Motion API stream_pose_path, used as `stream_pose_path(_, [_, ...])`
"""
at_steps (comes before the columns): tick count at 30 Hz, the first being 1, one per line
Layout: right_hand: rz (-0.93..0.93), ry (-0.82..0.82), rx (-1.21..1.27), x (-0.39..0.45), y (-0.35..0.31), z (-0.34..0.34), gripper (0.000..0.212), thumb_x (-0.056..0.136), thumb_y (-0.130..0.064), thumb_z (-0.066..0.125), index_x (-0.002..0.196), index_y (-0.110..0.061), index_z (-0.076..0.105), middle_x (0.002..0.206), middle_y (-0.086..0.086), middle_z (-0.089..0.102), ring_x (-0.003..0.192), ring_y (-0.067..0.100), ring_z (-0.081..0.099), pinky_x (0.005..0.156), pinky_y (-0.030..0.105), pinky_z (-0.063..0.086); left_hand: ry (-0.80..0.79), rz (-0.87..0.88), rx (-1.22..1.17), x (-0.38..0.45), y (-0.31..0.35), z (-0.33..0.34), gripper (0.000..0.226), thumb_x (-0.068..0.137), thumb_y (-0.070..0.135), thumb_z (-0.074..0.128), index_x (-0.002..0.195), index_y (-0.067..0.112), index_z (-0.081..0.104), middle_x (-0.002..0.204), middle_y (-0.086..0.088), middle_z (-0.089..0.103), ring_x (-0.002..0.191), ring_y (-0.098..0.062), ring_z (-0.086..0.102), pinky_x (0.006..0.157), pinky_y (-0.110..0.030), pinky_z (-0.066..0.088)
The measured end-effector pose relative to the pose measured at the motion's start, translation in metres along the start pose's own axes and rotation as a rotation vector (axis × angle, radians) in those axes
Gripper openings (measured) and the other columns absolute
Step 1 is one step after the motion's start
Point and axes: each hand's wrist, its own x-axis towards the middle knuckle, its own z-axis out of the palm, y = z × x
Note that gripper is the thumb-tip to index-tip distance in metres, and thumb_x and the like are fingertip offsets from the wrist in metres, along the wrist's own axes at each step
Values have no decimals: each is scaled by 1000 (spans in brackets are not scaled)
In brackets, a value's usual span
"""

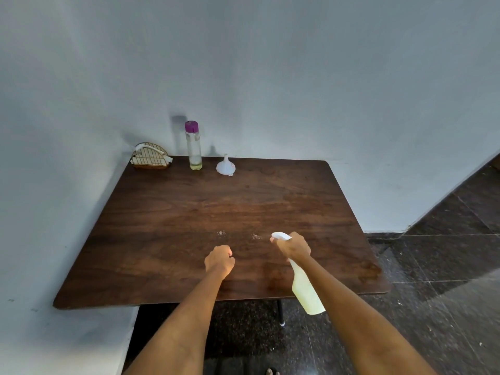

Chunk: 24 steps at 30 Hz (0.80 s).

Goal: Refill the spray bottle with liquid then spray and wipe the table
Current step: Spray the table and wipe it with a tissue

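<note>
- Spray bottle [304,285], white head and pale yellowish body, is tilted over the near right part of the table, nozzle aimed toward the middle of the tabletop, base hanging out past the near edge.
- Right hand [293,246] grips the bottle at its neck, fingers curled round the trigger head.
- Left hand [219,259] is curled into a loose fist holding nothing, low over the wood just beside the right hand; whether it touches the surface I cannot tell.
- Two small patches of white droplets [221,233] lie on the dark wooden table [167,212], just ahead of the two hands.
- At the far edge, against the wall, stands an upright clear bottle with a purple cap [193,146], a little pale liquid at its bottom.
- White funnel [226,165] sits upside down just right of it, spout up.
- Wire napkin holder [150,156] with white paper occupies the far left corner.
</note>
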Motion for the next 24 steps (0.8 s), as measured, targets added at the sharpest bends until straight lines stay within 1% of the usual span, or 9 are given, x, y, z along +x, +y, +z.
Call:
stream_pose_path(2, [15,-32,64,-2,2,1,66,81,-53,60,126,-6,47,109,8,68,84,21,67,86,35,55,3,6,6,1,-3,1,30,94,21,51,122,17,62,122,-2,65,113,-20,61,92,-32,48])
stream_pose_path(3, [18,-83,145,-4,2,2,57,83,-47,61,120,-6,49,101,9,69,79,20,67,82,36,57,0,10,9,1,-4,2,30,94,21,51,122,17,62,122,-2,65,113,-20,60,92,-32,48])
stream_pose_path(6, [48,-212,308,-16,3,-4,28,87,-20,59,109,-7,48,81,6,65,64,16,60,62,30,56,-10,28,24,-1,-6,6,30,94,21,51,122,17,62,121,-3,65,113,-20,60,92,-32,48])
stream_pose_path(9, [27,-190,321,-20,7,-3,32,86,-9,55,117,-2,51,85,4,59,66,14,56,63,27,49,-22,52,28,-4,-4,10,29,95,21,51,121,17,62,120,-3,65,112,-20,61,91,-32,48])
stream_pose_path(13, [37,-134,327,-27,6,3,43,87,-27,62,122,-9,43,87,4,64,77,17,62,69,31,51,-12,83,29,-8,1,11,28,95,20,50,120,16,62,120,-3,65,111,-19,61,90,-31,48])
stream_pose_path(16, [26,57,82,-32,8,-1,57,85,-45,60,126,-7,48,113,7,64,93,23,64,82,32,50,-1,88,31,-11,0,9,28,95,19,49,120,16,62,120,-3,65,111,-20,61,90,-31,48])
stream_pose_path(18, [31,9,109,-33,11,1,58,86,-40,61,129,-5,44,116,9,62,85,21,62,77,32,50,-3,86,34,-13,-2,7,28,95,19,49,120,16,62,120,-3,65,111,-20,61,90,-32,48])
stream_pose_path(21, [45,-105,298,-33,14,3,50,86,-23,63,125,0,45,93,8,65,70,18,59,70,34,51,-9,75,36,-15,-7,8,29,95,19,49,121,16,62,121,-3,65,111,-20,61,91,-32,49])
stream_pose_path(24, [26,32,143,-36,16,3,54,86,-38,61,125,-4,47,110,7,62,91,24,64,80,33,49,-9,72,32,-18,-10,10,29,95,19,49,121,17,61,121,-3,64,112,-20,61,91,-31,48])
